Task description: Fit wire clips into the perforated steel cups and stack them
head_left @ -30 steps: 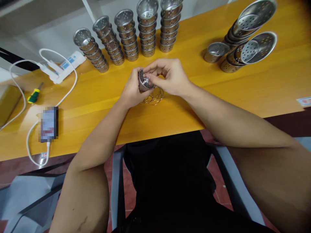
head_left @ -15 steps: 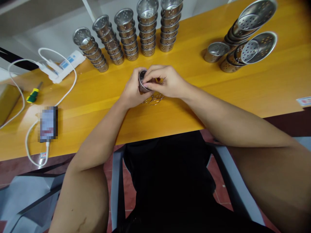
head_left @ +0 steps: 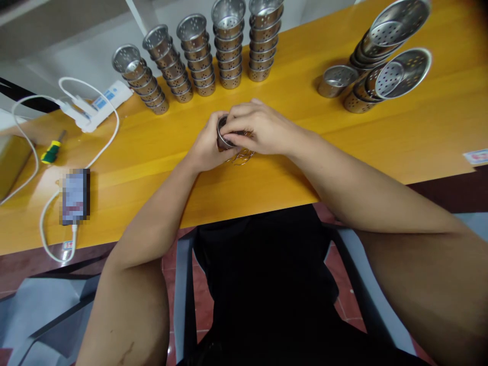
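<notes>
A small perforated metal cup [head_left: 222, 133] is held tilted above the wooden table, its rim facing my right hand. My left hand [head_left: 208, 145] wraps round the cup from the left, thumb along its near side. At the cup's mouth, my right hand [head_left: 261, 127] has its fingers bent together over the rim; whatever they pinch is hidden. Beneath the hands lie several thin bent wire pieces [head_left: 243, 156], partly covered by my fingers.
Several stacks of perforated metal cups [head_left: 229, 56] line the table's back edge. More stacks [head_left: 381, 76] and a single cup [head_left: 335, 81] stand at right. On the left are a power strip [head_left: 107, 104], a green-yellow screwdriver [head_left: 51, 151] and a phone [head_left: 75, 195] on a white cable.
My right hand has turned a little, and its fingers now cover more of the cup's mouth. My left hand keeps its hold on the cup. The view has shifted slightly.
</notes>
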`<action>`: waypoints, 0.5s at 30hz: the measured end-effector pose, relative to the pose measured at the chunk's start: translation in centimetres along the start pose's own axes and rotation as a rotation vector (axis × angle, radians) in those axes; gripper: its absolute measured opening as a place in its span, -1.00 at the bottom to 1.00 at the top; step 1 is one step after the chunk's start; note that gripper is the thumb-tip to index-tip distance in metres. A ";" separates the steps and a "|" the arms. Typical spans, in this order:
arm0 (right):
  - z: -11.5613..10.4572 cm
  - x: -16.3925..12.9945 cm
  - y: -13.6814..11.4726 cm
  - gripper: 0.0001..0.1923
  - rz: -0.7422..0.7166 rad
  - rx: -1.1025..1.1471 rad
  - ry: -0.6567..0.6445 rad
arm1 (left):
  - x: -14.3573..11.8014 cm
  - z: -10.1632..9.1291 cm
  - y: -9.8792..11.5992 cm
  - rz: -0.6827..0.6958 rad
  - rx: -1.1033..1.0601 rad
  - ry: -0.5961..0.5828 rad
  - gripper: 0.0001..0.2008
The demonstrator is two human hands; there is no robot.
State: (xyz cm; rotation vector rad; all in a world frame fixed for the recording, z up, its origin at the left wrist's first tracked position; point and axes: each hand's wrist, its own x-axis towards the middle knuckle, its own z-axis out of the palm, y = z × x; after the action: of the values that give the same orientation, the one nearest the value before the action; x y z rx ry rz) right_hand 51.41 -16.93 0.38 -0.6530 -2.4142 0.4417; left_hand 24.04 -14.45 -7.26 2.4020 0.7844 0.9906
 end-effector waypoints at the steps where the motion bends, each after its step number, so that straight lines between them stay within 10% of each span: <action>1: 0.0 0.0 0.2 -0.73 -0.014 -0.017 -0.017 | 0.1 0.0 0.2 0.037 -0.019 -0.007 -0.02; 10: -0.1 -0.1 0.6 -0.74 0.025 0.045 0.064 | 0.1 -0.2 -0.5 0.090 -0.028 0.049 0.01; 15: -0.6 -0.1 0.5 -0.21 0.066 0.075 0.161 | -0.4 0.1 -2.8 0.005 0.005 0.079 0.24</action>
State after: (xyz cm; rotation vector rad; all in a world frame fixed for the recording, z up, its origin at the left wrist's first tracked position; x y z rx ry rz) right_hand 52.07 -16.53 0.61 -0.7096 -2.2193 0.4861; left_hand 22.90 -12.61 -9.11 2.3830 0.8095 1.0923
